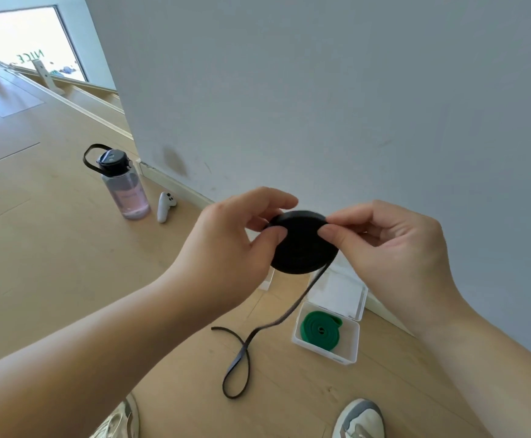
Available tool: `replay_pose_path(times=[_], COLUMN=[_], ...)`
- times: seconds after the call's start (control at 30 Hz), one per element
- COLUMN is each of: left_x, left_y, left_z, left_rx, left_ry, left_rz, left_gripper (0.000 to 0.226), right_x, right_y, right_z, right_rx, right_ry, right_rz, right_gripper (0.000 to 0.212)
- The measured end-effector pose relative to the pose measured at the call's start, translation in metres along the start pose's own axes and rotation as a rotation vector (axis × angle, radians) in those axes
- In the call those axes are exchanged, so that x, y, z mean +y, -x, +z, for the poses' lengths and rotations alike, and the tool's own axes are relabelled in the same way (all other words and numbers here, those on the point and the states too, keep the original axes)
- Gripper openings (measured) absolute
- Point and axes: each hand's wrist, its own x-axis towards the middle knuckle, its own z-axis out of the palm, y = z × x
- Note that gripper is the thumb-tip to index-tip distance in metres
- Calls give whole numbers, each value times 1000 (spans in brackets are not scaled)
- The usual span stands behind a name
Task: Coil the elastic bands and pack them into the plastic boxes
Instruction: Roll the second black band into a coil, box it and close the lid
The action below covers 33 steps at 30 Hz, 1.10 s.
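A black elastic band [300, 245] is wound into a thick flat coil held up in front of me. My left hand [226, 248] pinches its left edge between thumb and fingers, and my right hand [393, 248] pinches its right edge. The band's loose tail hangs from the coil's lower right down to the floor, ending in a loop near my feet. On the floor below stands an open clear plastic box [349, 346] with a coiled green elastic band [319, 330] inside; its lid lies open behind it. Another box is partly hidden behind the coil.
A grey wall fills the right and top. On the wooden floor at the left stand a pink water bottle [125, 188] with a black lid and a white controller [165, 206]. My two shoes [360, 418] show at the bottom edge.
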Motion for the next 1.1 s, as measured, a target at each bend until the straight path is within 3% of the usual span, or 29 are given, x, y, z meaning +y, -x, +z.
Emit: replay_pose_path(times=[0.13, 0.2, 0.27, 0.37, 0.57, 0.7, 0.8, 0.9, 1.1], left_x=[4, 5, 1, -2, 1, 0, 2, 5, 8], left_y=[-5, -6, -4, 0, 3, -1, -2, -2, -3], left_z=[-4, -4, -2, 1, 4, 2, 0, -1, 0], left_rx=[62, 36, -22, -74, -144, -38, 20, 85, 81], left_ry=[391, 468, 360, 59, -62, -2, 87, 200, 605], left_rz=[-222, -303, -341, -257, 16, -21, -56, -105, -387], left_gripper=[34, 28, 20, 18, 35, 34, 34, 32, 22], right_x=[0, 2, 4, 5, 6, 3, 0, -6, -6], right_y=[-5, -6, -5, -3, 0, -1, 0, -1, -5], right_z=[-3, -2, -1, 0, 7, 3, 2, 2, -4], right_rx=[1, -14, -48, -142, -185, -152, -171, -67, -25], right_ry=[-135, -186, -139, 78, 210, 117, 40, -61, -98], right_rz=[95, 118, 116, -18, -197, -58, -18, -4, 14], right_gripper=[28, 27, 26, 28, 35, 26, 35, 33, 30])
